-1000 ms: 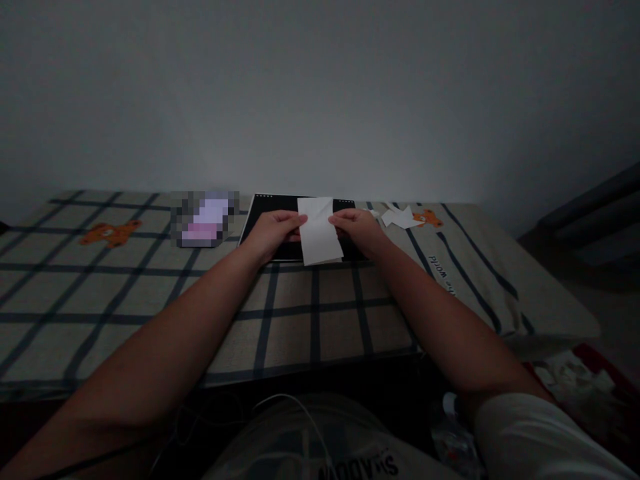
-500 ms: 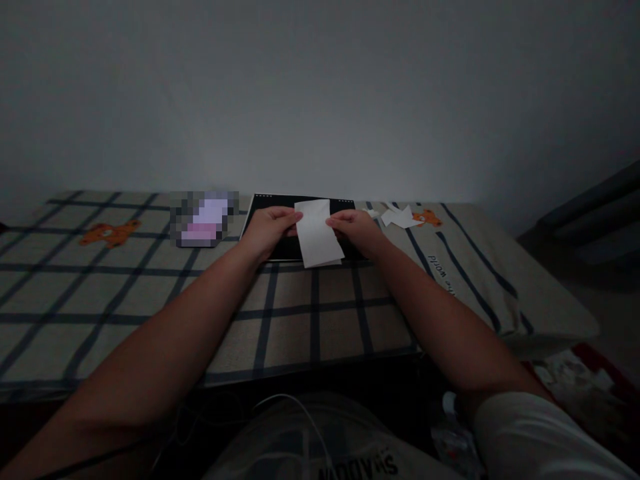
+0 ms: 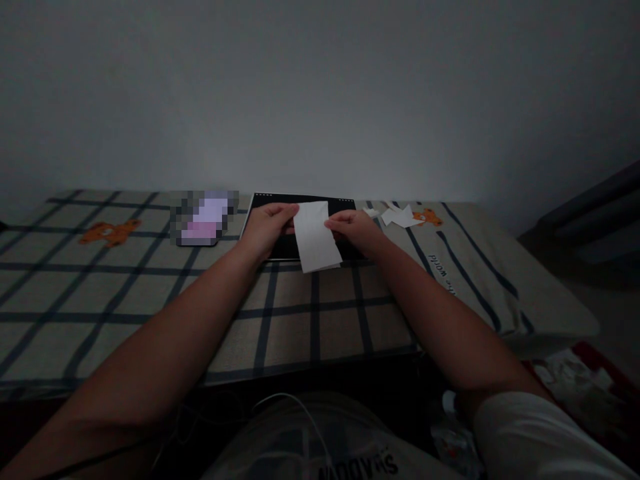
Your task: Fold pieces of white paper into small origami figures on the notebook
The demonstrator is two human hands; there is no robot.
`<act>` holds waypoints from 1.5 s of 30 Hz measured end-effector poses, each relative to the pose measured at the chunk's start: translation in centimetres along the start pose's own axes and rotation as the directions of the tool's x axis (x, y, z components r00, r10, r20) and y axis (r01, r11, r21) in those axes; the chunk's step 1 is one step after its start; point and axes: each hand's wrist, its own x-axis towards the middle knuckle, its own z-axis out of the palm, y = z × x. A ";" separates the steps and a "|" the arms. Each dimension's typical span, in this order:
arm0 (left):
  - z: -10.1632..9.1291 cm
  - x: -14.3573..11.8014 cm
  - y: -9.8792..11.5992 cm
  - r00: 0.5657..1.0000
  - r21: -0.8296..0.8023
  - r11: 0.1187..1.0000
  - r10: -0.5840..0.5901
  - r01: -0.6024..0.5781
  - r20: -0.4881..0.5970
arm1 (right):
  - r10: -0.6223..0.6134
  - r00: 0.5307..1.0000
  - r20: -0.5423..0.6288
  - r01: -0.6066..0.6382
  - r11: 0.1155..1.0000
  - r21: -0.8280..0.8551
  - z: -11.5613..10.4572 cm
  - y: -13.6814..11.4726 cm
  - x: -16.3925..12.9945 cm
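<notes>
A white sheet of paper [image 3: 317,239], longer than wide and seemingly folded, is held between my two hands. My left hand [image 3: 269,228] pinches its upper left edge between thumb and fingers. On the opposite side my right hand [image 3: 356,231] is closed on the right edge, a little lower. Behind and beneath the paper lies a flat black pad [image 3: 283,251] with a light border and small white marks along its top. The far fingers of both hands are partly hidden.
White paper scraps [image 3: 401,217] lie right of the pad on the checked tablecloth [image 3: 240,347]. A phone-like lit object [image 3: 205,219], pixelated, is at left. A pale wall [image 3: 320,100] rises behind. A white cable [image 3: 300,403] and a clear bottle [image 3: 453,433] are below the table edge.
The paper has tilted slightly, its lower edge coming a bit nearer to me. My left thumb has moved up a little along its edge. Everything else stays put.
</notes>
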 end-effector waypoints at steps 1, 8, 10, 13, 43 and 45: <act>0.0 0.0 0.0 1.000 0.011 1.000 0.005 -0.005 -0.007 | 0.001 1.000 0.003 -0.001 1.000 -0.005 0.0 0.0 0.0; 0.0 0.1 -0.1 0.999 0.041 0.998 0.046 -0.046 -0.018 | -0.005 1.000 -0.019 0.005 1.000 -0.007 0.0 0.2 0.2; 0.0 0.0 -0.1 0.999 0.031 1.000 -0.002 0.001 0.039 | -0.014 0.998 -0.054 0.014 1.000 -0.014 -0.1 0.3 0.3; 0.0 -0.1 -0.1 0.988 0.078 0.992 -0.103 0.095 0.119 | -0.025 0.993 -0.112 0.022 0.999 -0.032 -0.3 0.3 0.5; 0.4 -0.3 0.2 0.983 0.034 0.988 -0.156 0.153 0.101 | -0.023 0.989 -0.144 0.044 0.989 0.143 -0.3 0.9 1.0; 0.3 -0.1 0.1 0.989 0.024 0.991 -0.136 0.135 0.060 | 0.012 0.996 -0.089 0.004 0.984 0.178 -0.4 1.0 1.1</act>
